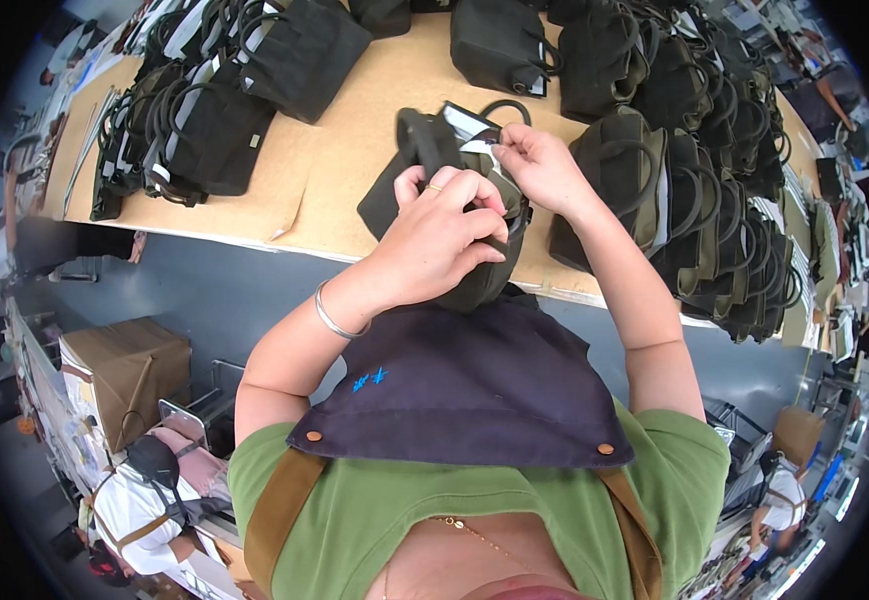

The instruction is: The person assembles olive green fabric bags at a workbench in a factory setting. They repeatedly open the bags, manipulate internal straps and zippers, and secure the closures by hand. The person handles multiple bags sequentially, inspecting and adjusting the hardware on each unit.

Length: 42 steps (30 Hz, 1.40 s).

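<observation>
Your left hand (445, 235) is clamping the dark bag (455, 190) at the desk's (355, 170) near edge, while your right hand (540, 165) is pinching its white tag (480, 140) at 12 o'clock. Tugging too hard is likely to tear the tag. Bag rows (715, 200) are crowding you at 3 o'clock, more stacks (195, 120) at 10, leaving little room.

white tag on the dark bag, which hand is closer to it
Right. The right hand pinches the white tag; the left hand grips the dark bag just below it.
</observation>
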Motion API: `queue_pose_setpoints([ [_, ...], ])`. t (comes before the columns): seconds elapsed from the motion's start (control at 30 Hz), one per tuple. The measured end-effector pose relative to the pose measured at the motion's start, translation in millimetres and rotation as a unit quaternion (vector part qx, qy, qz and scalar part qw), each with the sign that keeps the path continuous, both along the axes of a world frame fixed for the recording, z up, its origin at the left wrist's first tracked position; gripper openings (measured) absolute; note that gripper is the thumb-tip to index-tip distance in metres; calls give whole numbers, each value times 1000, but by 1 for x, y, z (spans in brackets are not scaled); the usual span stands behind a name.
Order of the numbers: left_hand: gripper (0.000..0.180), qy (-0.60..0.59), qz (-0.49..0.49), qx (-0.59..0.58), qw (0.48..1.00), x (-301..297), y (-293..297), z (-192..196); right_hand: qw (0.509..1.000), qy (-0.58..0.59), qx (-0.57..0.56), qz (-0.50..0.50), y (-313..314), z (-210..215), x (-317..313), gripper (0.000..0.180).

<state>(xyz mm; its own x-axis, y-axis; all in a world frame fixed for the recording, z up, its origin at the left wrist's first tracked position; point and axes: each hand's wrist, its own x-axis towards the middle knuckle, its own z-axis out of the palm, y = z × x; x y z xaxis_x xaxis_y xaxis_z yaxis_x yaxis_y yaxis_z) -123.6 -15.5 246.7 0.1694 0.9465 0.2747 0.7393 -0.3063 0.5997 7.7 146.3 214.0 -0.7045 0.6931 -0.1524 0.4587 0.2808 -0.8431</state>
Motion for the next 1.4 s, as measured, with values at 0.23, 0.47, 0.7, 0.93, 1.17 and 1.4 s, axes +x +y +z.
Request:
queue_pose_setpoints([
  [0.23, 20, 62, 26, 33, 997, -17, 8, 3, 949, 40, -278, 142, 11, 6, 3, 29],
  [0.47, 17, 164, 18, 15, 986, -33, 10, 24, 926, 41, -222, 302, 20, 17, 2, 11],
  [0.7, 17, 97, -59, -39, 993, -49, 22, 28, 908, -8, -304, 287, 28, 22, -9, 17],
  [0.93, 18, 47, -116, -238, 963, -60, 45, 43, 892, 29, -272, 361, 24, 23, -16, 26],
  [1.17, 17, 71, -53, -130, 987, -58, 33, 35, 891, 13, -339, 301, 31, 25, -16, 45],
  [1.4, 18, 88, -2, -96, 991, -56, 25, 28, 885, 45, -314, 341, 38, 8, -15, 26],
])
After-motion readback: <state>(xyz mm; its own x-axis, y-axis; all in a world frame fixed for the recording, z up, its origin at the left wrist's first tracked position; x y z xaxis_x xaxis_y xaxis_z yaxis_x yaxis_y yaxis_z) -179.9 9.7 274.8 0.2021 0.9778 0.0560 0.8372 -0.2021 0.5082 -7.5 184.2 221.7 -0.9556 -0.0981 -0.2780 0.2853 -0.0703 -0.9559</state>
